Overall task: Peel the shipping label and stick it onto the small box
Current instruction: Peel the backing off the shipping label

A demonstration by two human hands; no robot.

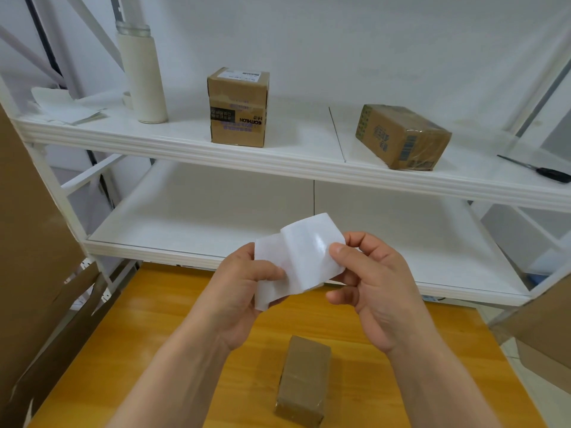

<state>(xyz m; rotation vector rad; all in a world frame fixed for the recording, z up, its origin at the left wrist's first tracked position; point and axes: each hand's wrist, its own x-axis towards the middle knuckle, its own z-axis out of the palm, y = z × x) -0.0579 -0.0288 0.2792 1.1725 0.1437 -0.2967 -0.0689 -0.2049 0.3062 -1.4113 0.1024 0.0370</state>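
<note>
Behind both hands' grip, the shipping label (pixel 299 261) shows no readable print.

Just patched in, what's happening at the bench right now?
A person holds a white shipping label up in both hands, left hand and right hand, apparently peeling it from its backing. The small box sits on the wooden table below, unlabelled on the faces in view. Two other boxes stand on the shelf behind.

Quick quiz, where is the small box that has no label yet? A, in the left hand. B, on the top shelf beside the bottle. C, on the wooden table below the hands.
C: the small box lies on the wooden table, while both hands hold the label above it.
</note>
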